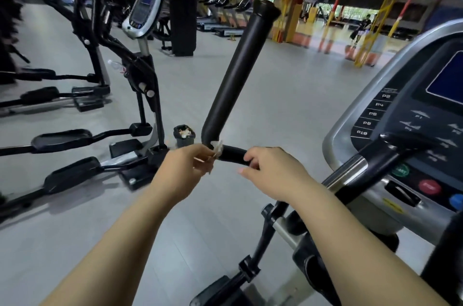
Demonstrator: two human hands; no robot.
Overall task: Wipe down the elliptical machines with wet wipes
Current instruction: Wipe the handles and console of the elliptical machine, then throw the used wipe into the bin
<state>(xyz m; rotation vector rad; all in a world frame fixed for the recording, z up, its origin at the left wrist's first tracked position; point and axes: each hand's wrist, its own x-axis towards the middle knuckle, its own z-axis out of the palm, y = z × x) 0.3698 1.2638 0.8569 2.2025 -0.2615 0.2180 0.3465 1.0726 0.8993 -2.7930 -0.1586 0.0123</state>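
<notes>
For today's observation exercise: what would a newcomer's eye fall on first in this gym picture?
The long black handlebar rises through the centre. At its bend the left hand pinches a wet wipe, and the right hand grips the bar beside it. A grey console fills the right edge.

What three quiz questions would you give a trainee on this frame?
1. True or false: the left hand pinches a crumpled white wet wipe at the bend of the black padded elliptical handlebar.
2. The right hand grips: A the handlebar, B a pedal, C a bottle?
3. Fill in: the small black waste bin stands on the grey ____.
Key: 1 true; 2 A; 3 floor.
</notes>
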